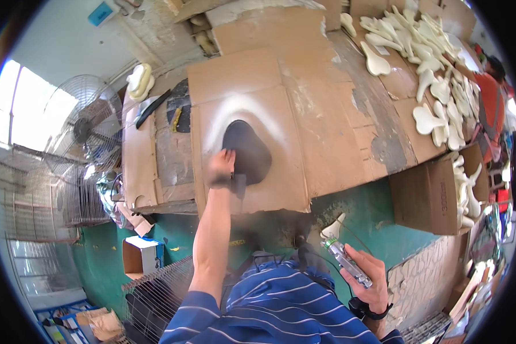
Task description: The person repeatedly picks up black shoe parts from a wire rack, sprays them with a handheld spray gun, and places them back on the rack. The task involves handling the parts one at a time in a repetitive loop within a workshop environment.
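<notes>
A dark, saddle-shaped sheet (251, 155), like a bicycle saddle cover, lies on cardboard in front of me. White overspray arcs round its far end. My left hand (222, 166) is at its left edge, fingers closed together on the rim; the hand is partly smeared by motion. A grey strip (238, 184) shows just beside my wrist. Low at the right, my right hand (368, 275) is wrapped round a silver spray gun (348, 262) with green parts, held away from the table. A thin dark hose runs near it.
Many cream foam saddle pieces (407, 40) pile at the far right, with more in a cardboard box (421, 198). A person in orange (490, 97) stands beyond. A wire-guarded fan (81, 129) stands left. Dark strips (153, 109) and a stacked pale saddle (140, 82) lie back left.
</notes>
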Demonstrator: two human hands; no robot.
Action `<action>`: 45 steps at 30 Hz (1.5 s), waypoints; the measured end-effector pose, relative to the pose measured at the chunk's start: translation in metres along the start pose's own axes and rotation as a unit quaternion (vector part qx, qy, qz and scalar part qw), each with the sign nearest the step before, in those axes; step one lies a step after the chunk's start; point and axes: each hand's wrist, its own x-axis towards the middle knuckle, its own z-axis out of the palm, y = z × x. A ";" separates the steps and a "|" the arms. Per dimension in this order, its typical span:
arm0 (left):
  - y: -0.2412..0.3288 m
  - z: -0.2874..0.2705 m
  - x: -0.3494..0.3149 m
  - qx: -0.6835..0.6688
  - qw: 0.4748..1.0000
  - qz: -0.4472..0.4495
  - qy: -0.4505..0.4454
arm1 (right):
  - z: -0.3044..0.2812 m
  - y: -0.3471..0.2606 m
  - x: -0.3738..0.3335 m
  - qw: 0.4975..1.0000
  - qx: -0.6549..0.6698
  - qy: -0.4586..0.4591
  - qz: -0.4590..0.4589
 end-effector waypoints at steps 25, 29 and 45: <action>0.237 0.002 -0.476 -0.299 0.885 0.326 0.147 | 0.051 -0.014 0.089 0.923 -0.033 -0.318 -0.214; 0.252 -0.035 -0.569 -0.292 0.824 0.435 0.217 | 0.079 -0.018 0.083 0.907 -0.063 -0.367 -0.198; 0.234 -0.263 -1.008 -0.215 0.450 0.687 0.529 | 0.221 -0.104 -0.028 0.783 -0.113 -0.574 -0.212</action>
